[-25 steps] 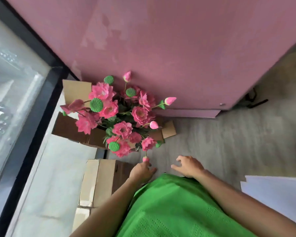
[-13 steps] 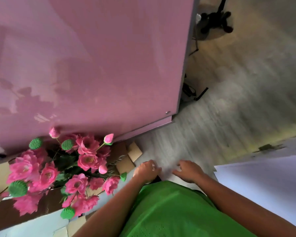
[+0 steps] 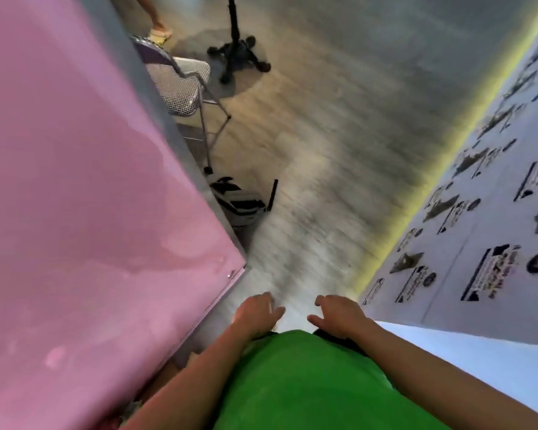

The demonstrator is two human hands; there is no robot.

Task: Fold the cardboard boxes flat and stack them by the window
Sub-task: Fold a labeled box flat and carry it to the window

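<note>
View swung right since half a second ago: pink flowers and cardboard boxes gone from sight, pink panel [image 3: 84, 197] now filling the left half, open floor [image 3: 339, 156] ahead. Much motion blur.

Left hand [image 3: 255, 315] low at centre, just above the green shirt [image 3: 298, 380], fingers loosely extended, holding nothing. Right hand [image 3: 339, 315] beside it, a narrow gap between, fingers relaxed and spread slightly, also holding nothing. Both forearms reaching forward from the bottom edge, on either side of the shirt.

Cardboard boxes: none clearly in view. Small brownish patch at the lower left, between left forearm and panel base; too blurred to tell whether cardboard.

Right side: white wall surface [image 3: 491, 231] with rows of dark printed labels, unreadable, a yellowish strip along its foot where it meets the floor. Plain pale surface [image 3: 485, 367] below it, next to the right forearm.

Past the panel's edge: folding chair [image 3: 180, 88] with checked seat and metal legs, standing close against the panel. Grey and black object [image 3: 239, 200] on the floor near the chair's leg, kind not clear. Farther off, black stand [image 3: 236, 54] with wheeled base. Someone's foot in a yellow sandal [image 3: 159, 32] at the top edge, beyond the chair.
</note>
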